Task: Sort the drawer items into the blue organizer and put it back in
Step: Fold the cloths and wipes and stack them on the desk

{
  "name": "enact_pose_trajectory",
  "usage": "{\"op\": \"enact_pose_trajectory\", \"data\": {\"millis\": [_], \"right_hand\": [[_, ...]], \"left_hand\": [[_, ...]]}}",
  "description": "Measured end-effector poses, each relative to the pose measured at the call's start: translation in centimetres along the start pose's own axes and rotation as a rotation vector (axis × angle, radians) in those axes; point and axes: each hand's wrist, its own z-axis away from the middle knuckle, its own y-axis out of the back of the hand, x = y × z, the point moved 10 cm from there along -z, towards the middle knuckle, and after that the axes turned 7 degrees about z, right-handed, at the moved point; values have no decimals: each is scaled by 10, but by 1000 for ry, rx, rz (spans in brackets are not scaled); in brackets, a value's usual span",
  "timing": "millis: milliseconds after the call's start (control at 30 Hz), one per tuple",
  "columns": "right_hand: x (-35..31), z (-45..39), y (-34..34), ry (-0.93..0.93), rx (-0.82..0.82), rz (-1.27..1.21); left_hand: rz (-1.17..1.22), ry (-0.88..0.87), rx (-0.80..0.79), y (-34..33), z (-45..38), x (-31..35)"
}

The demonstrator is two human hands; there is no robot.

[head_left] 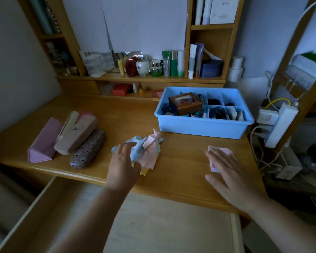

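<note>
The blue organizer (204, 125) stood on the wooden tabletop (181, 161), toward the back right, well apart from both hands. Its divided compartments already held small dark items, and a brown box with a clear window (185, 103) lay tilted across the left-hand section.

Near the front middle of the tabletop lay a crumpled heap of small cloths (146, 152) — light blue, pink and a bit of yellow. The left hand (123, 163) rested on the heap's left side, its fingers (128, 146) curled lightly over the light blue cloth; whether they truly gripped it could not be told.

To the right, the right hand (228, 172) lay flat with its fingers (217, 157) straight and slightly spread, pressing down on a folded pink cloth (223, 151) that showed only at its far and left edges.

At the left of the tabletop, three glasses cases sat side by side and touching: a pink triangular case (42, 143), a dusty-pink case with a small deer mark (77, 132), and a brown patterned case (88, 148) nearest the front edge.

Below the tabletop's front edge the drawer (162, 225) stood pulled open — its pale liner was all that showed inside. Bottles and jars (153, 66) lined the shelf behind.
</note>
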Motion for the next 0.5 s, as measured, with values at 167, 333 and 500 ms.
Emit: {"op": "enact_pose_trajectory", "data": {"millis": [167, 333, 500], "right_hand": [[-74, -19, -33, 81, -13, -269], [-98, -54, -57, 11, 36, -370], [-92, -82, -55, -264, 187, -523]], "left_hand": [[-62, 161, -103, -16, -5, -32], [-112, 86, -40, -7, -13, -42], [191, 113, -20, -5, -10, -56]]}}
